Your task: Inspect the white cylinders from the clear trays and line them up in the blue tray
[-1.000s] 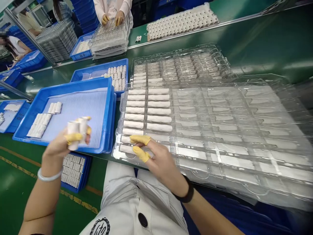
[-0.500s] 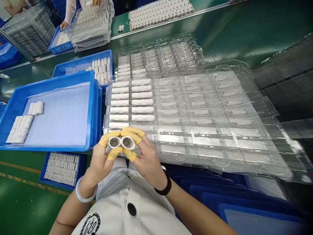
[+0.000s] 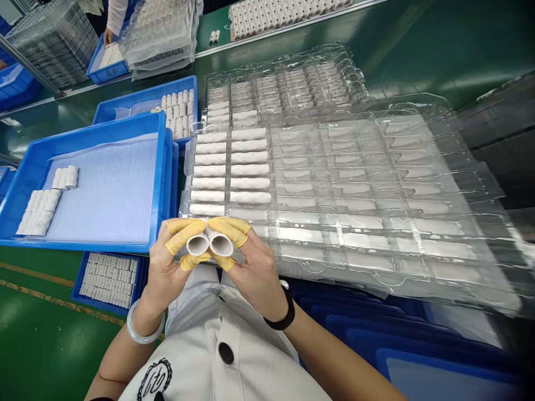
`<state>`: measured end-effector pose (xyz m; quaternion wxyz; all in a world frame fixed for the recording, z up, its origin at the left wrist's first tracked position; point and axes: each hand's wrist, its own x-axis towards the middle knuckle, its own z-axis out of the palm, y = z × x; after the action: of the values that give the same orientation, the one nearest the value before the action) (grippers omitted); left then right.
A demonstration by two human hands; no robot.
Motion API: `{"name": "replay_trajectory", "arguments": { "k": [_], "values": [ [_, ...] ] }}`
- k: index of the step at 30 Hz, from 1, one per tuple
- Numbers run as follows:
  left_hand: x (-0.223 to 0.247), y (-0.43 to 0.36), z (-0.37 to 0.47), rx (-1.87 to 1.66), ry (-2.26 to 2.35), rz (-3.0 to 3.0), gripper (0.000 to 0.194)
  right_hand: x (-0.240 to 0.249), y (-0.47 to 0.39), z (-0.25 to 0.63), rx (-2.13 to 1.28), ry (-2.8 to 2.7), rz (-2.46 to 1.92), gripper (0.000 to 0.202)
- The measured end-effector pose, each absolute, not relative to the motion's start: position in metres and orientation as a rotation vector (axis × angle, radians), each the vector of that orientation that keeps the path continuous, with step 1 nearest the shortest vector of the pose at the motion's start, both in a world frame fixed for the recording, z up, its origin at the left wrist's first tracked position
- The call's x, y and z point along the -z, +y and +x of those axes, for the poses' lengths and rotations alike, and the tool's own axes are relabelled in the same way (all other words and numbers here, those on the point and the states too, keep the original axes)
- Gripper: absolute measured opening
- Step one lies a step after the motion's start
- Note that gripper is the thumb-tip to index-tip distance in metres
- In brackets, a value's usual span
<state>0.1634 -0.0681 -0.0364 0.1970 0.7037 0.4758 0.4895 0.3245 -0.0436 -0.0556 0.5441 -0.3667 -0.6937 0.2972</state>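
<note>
Head view: I hold the left hand (image 3: pixel 169 273) closed, fingertips pinching one white tube (image 3: pixel 197 245); the right hand (image 3: pixel 254 273) likewise pinches a second tube (image 3: pixel 221 245). Both tubes sit side by side in the grip, open ends facing the camera. Right of the grip: clear tray (image 3: pixel 355 192). Left: blue bin (image 3: pixel 163 167).

Glossy green floor (image 3: pixel 37 345) with yellow stripes (image 3: pixel 37 274) shows near left. A green surface (image 3: pixel 418 50) reaches far right, catching light; the dark shape (image 3: pixel 501 125) at right is blurred, perhaps furniture.
</note>
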Motion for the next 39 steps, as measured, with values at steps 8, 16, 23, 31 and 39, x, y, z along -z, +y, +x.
{"name": "replay_trajectory", "arguments": {
  "k": [8, 16, 23, 31, 39],
  "values": [
    [0.037, -0.070, 0.160, -1.389, 1.388, 1.964, 0.045, 0.057, -0.045, 0.321, -0.709, -1.659, -0.873, 0.043],
    [0.037, -0.069, 0.158, -1.374, 1.377, 1.986, 0.045, 0.052, -0.045, 0.319, -0.682, -1.685, -0.867, 0.034],
    [0.033, -0.070, 0.158, -1.398, 1.338, 1.817, 0.041, 0.044, -0.045, 0.326, -0.806, -1.657, -0.943, 0.019],
    [0.018, -0.062, 0.168, -1.169, 0.985, 0.452, 0.039, 0.030, -0.035, 0.342, -2.211, -0.631, -0.742, 0.039],
    [0.014, -0.050, 0.183, -1.159, 1.006, -0.106, 0.039, 0.048, -0.029, 0.334, -2.443, 0.135, -0.504, 0.027]
  ]
}}
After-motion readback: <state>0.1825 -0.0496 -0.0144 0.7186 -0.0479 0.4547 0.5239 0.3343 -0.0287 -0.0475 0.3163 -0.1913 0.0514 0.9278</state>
